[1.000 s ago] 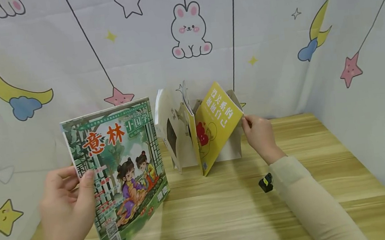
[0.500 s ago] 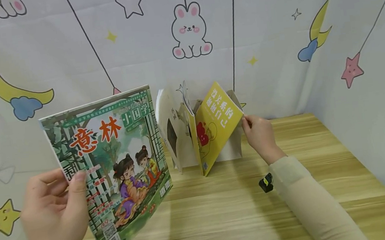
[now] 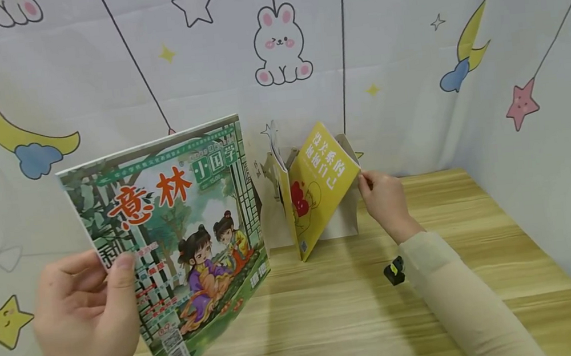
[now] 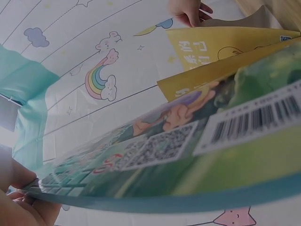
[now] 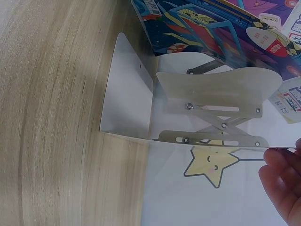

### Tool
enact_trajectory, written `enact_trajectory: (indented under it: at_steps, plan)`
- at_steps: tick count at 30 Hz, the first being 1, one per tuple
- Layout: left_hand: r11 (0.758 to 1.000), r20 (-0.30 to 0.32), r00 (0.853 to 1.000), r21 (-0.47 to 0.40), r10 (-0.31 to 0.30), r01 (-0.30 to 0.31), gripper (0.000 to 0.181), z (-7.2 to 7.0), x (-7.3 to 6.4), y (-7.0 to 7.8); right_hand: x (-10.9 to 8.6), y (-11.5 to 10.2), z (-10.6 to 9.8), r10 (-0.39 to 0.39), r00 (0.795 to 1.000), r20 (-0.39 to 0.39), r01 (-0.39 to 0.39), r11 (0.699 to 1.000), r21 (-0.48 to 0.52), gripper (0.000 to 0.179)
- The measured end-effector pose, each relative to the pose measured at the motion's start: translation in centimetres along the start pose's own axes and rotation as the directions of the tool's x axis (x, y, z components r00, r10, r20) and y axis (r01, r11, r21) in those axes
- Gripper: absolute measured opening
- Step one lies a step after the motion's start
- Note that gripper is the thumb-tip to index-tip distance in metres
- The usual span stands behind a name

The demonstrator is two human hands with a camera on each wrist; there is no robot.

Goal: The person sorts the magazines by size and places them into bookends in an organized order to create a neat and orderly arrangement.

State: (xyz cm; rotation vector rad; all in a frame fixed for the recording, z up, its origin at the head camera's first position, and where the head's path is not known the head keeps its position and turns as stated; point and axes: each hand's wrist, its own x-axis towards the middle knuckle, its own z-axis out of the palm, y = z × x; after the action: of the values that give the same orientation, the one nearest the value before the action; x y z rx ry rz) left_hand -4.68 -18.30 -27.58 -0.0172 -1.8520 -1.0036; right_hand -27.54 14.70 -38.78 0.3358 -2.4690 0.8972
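My left hand (image 3: pixel 89 317) holds a green magazine (image 3: pixel 195 255) up at its left edge, thumb on the illustrated cover, which shows two children in robes. The magazine is tilted and partly covers the left part of a white book rack (image 3: pixel 339 227). In the left wrist view its barcode and lower cover fill the foreground. A yellow book (image 3: pixel 324 185) leans slanting in the rack, its cover showing. My right hand (image 3: pixel 388 199) is at the rack's right end; in the right wrist view its fingers (image 5: pixel 277 172) pinch the edge of the end panel (image 5: pixel 129 89).
Colourful covers (image 5: pixel 211 33) stand beside the rack's metal crossbars (image 5: pixel 223 125). A small black object (image 3: pixel 394 271) shows by the right cuff. Behind the wooden table (image 3: pixel 329 311) hangs a white curtain (image 3: pixel 395 35) with cartoon prints.
The magazine shifted left and rose, then came back right and turned its cover more toward the head view, overlapping the rack's left side. The right hand and yellow book stay put.
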Motion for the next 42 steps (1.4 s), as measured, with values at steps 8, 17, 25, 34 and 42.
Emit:
enact_trajectory:
  at_steps: [8, 17, 25, 34, 42]
  plan:
    - [1.000, -0.014, 1.000, 0.005, 0.028, -0.027, 0.025, -0.1, 0.0, 0.3, 1.9, -1.7, 3.2, -0.037, 0.997, 0.062, 0.032, 0.997, 0.076, 0.029]
    - [0.996, -0.015, 0.999, -0.076, 0.033, -0.034, 0.023, 0.1, -0.3, 0.5, 3.5, -3.8, 6.4, -0.076, 0.989, 0.128, 0.058, 0.989, 0.139, 0.030]
    - [0.998, 0.015, 0.999, -0.045, 0.039, -0.038, 0.019, -0.1, -0.5, 1.1, 4.8, -6.0, 7.8, -0.113, 0.979, 0.168, 0.080, 0.979, 0.188, 0.030]
    - [0.997, 0.058, 0.997, -0.062, 0.053, -0.049, 0.015, 0.4, -0.5, 1.2, 6.1, -8.2, 9.3, -0.162, 0.966, 0.200, 0.118, 0.969, 0.216, 0.029]
    - [0.986, 0.140, 0.986, -0.152, 0.093, -0.071, 0.016, 2.3, -1.1, 0.0, 6.3, -7.8, 9.2, -0.194, 0.953, 0.234, 0.147, 0.968, 0.204, 0.026]
